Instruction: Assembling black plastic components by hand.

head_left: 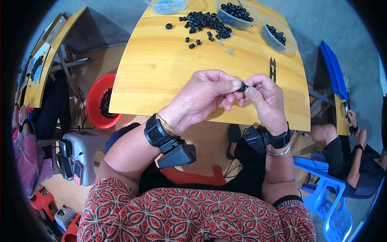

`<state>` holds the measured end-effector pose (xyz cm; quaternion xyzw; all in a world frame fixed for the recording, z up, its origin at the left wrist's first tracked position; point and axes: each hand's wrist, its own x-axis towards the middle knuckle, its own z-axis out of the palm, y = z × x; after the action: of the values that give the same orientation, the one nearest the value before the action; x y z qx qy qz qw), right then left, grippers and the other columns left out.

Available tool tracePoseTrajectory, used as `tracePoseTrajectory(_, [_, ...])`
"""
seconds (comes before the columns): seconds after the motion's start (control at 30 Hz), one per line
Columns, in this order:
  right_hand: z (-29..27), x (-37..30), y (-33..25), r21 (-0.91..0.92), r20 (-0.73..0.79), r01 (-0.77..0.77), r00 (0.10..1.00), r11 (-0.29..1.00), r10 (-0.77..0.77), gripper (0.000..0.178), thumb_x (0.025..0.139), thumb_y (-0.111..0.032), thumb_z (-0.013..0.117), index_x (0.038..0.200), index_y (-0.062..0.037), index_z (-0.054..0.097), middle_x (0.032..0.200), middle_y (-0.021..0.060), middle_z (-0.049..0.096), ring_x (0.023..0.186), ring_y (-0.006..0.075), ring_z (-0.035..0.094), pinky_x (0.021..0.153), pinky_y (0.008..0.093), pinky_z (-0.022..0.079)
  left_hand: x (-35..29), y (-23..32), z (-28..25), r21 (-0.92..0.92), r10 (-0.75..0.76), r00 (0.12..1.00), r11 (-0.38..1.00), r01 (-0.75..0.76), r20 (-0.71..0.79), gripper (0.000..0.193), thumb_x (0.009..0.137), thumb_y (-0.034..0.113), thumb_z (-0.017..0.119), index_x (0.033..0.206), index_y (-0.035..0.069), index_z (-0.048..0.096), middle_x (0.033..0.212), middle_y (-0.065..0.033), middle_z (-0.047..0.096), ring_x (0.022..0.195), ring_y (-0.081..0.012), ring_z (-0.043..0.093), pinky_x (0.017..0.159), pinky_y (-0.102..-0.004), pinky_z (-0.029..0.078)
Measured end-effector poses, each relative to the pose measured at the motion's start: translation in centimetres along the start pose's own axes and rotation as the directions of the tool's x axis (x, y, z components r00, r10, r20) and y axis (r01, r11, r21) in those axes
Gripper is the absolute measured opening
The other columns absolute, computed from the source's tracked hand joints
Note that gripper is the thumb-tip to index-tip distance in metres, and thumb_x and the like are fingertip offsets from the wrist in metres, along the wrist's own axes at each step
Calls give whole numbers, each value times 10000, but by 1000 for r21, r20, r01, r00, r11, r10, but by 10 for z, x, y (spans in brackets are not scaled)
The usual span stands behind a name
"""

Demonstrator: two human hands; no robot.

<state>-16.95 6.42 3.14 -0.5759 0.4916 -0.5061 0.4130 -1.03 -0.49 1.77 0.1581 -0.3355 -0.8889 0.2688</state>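
Observation:
Over the near part of the wooden table (149, 80), both hands meet at a small round black part (242, 86). My left hand (205, 97) pinches it between thumb and forefinger. From the other side, my right hand (266, 97) grips its end with thumb and fingertips. The fingers hide most of the part, so its exact kind does not show. A loose pile of small black ring-shaped and cylindrical parts (205, 22) lies farther back, with tiny see-through pieces (229, 52) beside it. Black snips (273, 68) rest beyond my right hand.
See-through bowls of black parts (238, 24) (278, 42) stand at the back right; another bowl (167, 6) holds pale pieces. A red basin (93, 97) of black parts sits left of the table. Blue plastic chair (328, 193) at right. Other people sit at both sides.

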Motion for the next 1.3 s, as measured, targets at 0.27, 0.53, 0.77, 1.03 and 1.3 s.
tracePoseTrajectory(0.27, [-1,4,6,77,-53,88,995,993,-84,175,814,-44,520,970,15,467,779,56,537,671,105,540,615,215,454,2,-1,2,-55,0,999,998,-2,-39,154,816,98,532,916,-15,557,779,-98,599,634,-119,571,560,-200,498])
tracePoseTrajectory(0.53, [0,2,5,-18,-33,69,997,997,-70,127,817,3,487,941,27,482,793,92,573,689,122,561,603,227,469,1,-7,3,8,53,997,999,-52,-64,122,809,70,534,887,-21,558,787,-105,595,606,-119,559,553,-203,488])
tracePoseTrajectory(0.77, [3,2,9,90,-82,92,993,992,-85,91,817,21,476,906,31,492,775,101,578,638,122,551,574,221,461,1,-9,4,124,160,987,980,-155,-29,106,796,49,549,886,-1,573,797,-94,599,581,-119,544,548,-217,474])
tracePoseTrajectory(1.03, [5,1,12,248,-60,66,997,967,-53,86,813,6,491,896,29,492,771,103,576,610,126,547,566,220,456,-2,-7,0,132,147,989,980,-147,9,104,778,37,569,875,3,588,799,-90,598,583,-113,537,551,-209,469])
tracePoseTrajectory(1.3, [10,-4,5,41,-86,73,994,996,-69,150,808,-33,523,942,5,466,779,41,521,631,90,512,590,205,434,-2,-7,11,181,152,985,974,-135,-83,108,779,-5,542,875,-54,538,729,-98,580,608,-121,548,537,-206,451])
